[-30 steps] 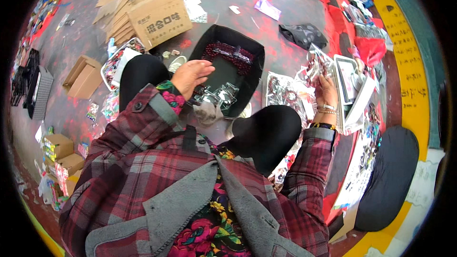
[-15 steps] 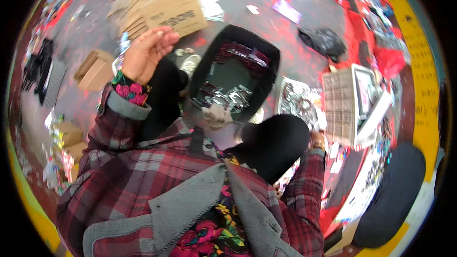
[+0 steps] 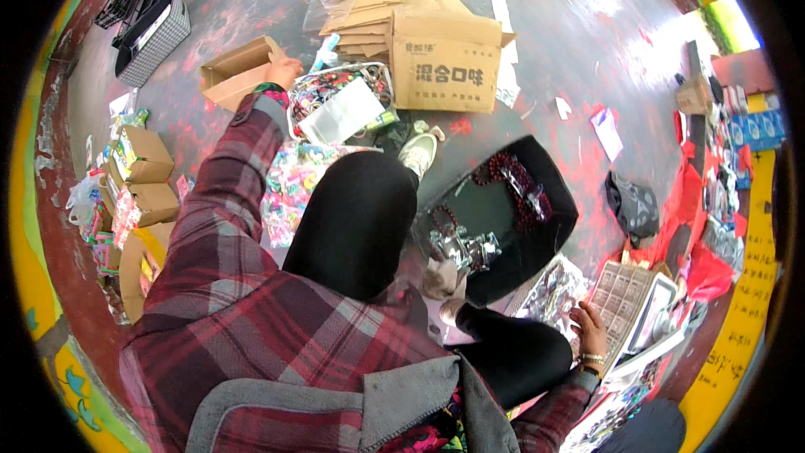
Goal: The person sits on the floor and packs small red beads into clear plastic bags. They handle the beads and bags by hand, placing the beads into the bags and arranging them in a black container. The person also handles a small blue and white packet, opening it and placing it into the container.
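I sit on the floor with my left arm stretched far forward. My left hand reaches the right edge of a small open cardboard box; whether it grips the box is unclear. My right hand lies low at my right side, fingers spread on the edge of a grid-patterned sheet among shiny packets. Between my knees sits a black tray with dark beaded pieces and silvery packets.
A large brown carton stands ahead, with flattened cardboard behind it. A wire basket of colourful items sits beside it. Small cartons line the left, black crates the far left, and red bags the right.
My left hand left the black tray, rose, and stretched out to the small cardboard box. My right hand lowered onto the grid-patterned sheet. The view swung to the left.
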